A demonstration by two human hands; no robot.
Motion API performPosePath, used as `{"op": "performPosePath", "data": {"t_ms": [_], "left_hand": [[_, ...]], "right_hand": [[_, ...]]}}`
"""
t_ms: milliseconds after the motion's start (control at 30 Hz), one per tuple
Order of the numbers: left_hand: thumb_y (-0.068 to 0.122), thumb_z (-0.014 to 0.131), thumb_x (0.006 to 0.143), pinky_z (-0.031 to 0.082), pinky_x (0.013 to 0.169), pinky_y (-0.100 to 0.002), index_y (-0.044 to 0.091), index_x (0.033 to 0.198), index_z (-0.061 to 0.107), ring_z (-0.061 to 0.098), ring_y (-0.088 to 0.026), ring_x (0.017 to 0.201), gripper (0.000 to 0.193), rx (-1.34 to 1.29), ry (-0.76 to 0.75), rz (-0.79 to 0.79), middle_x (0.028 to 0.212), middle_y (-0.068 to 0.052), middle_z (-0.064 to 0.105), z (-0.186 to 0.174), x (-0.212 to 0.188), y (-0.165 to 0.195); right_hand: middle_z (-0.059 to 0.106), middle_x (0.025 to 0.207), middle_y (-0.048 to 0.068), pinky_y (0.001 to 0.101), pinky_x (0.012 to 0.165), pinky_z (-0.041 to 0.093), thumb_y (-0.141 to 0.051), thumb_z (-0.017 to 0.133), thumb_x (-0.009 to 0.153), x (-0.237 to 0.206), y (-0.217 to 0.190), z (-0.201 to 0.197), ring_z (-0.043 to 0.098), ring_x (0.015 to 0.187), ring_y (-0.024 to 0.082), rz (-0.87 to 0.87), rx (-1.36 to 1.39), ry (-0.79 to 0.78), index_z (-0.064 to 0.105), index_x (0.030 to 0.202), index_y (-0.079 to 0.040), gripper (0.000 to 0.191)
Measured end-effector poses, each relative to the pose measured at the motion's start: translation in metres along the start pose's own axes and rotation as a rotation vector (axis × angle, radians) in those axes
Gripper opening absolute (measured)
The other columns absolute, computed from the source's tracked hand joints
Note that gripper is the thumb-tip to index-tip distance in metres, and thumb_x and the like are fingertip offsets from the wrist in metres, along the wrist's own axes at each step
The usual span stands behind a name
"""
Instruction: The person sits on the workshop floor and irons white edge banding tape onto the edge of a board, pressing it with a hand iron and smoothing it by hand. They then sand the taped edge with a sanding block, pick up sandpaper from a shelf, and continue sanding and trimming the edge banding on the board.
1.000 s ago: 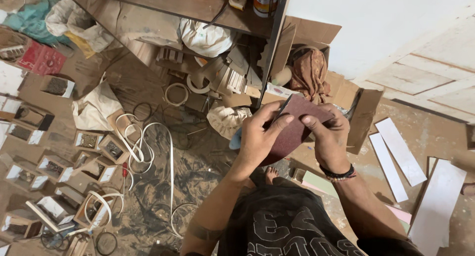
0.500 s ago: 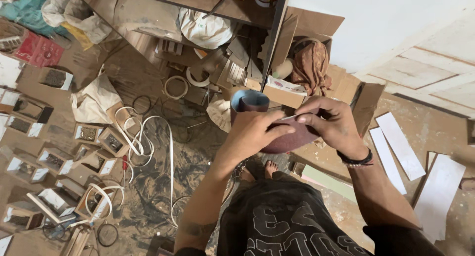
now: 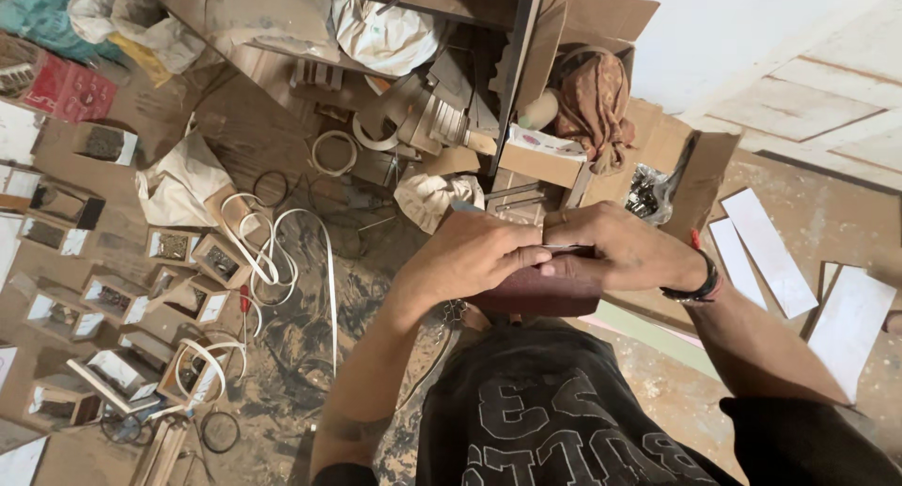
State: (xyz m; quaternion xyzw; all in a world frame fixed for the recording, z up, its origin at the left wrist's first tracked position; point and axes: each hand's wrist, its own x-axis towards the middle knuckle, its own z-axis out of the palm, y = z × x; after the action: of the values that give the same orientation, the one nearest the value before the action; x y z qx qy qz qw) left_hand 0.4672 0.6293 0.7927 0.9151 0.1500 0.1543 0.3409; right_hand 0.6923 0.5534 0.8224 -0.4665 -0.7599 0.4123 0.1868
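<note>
Both forearms angle in from the lower corners and meet in front of the chest. The left hand (image 3: 474,261) lies palm-down, fingers curled over the top edge of a dark maroon sheet (image 3: 536,293). The right hand (image 3: 620,251), a black band at its wrist, pinches the same sheet from the other side, fingertips touching the left ones, above the littered floor (image 3: 310,354)

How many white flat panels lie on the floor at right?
3 clearly: two white strips side by side beyond the right hand, one larger panel at the edge. More may be cropped.
</note>
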Motion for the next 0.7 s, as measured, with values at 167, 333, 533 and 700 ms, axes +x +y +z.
{"op": "performPosePath", "data": {"t_ms": [167,333,533,700], "left_hand": [[0.038,0.058,0.107,0.049,0.065,-0.037,0.011,0.097,0.072,0.064,-0.019,0.067,0.032,-0.388,0.13,0.179,0.076,-0.004,0.066,0.023,-0.002,-0.02],[0.033,0.06,0.104,0.046,0.056,-0.031,0.012,0.085,0.069,0.054,-0.012,0.061,0.03,-0.737,0.246,-0.013,0.071,0.002,0.061,0.078,-0.003,-0.044],[0.025,0.058,0.106,0.056,0.071,-0.029,0.009,0.101,0.071,0.067,-0.01,0.079,0.021,-0.675,0.472,-0.158,0.09,-0.003,0.072,0.052,-0.015,-0.073],[0.03,0.06,0.106,0.059,0.067,-0.03,0.006,0.101,0.073,0.069,-0.014,0.071,0.027,-0.592,0.772,-0.652,0.08,-0.005,0.07,-0.019,-0.039,-0.099]], "right_hand": [[0.065,0.082,0.01,0.0426,0.071,0.049,-0.016,0.073,0.088,-0.006,0.004,-0.002,0.064,0.078,0.028,-0.313,-0.028,0.149,0.07,0.09,-0.002,0.014],[0.062,0.078,0.004,0.0399,0.068,0.05,-0.019,0.077,0.085,-0.008,0.012,0.013,0.06,0.074,0.02,-0.439,-0.295,0.402,0.072,0.087,-0.005,0.014],[0.063,0.083,0.002,0.0296,0.06,0.051,-0.016,0.068,0.094,-0.033,-0.01,0.025,0.062,0.074,0.015,-0.58,-0.657,0.523,0.077,0.098,-0.009,0.012],[0.064,0.088,0.004,0.0299,0.07,0.05,-0.021,0.065,0.099,-0.114,-0.004,0.004,0.061,0.08,0.016,-0.299,0.174,0.808,0.068,0.096,-0.002,0.019]]}}
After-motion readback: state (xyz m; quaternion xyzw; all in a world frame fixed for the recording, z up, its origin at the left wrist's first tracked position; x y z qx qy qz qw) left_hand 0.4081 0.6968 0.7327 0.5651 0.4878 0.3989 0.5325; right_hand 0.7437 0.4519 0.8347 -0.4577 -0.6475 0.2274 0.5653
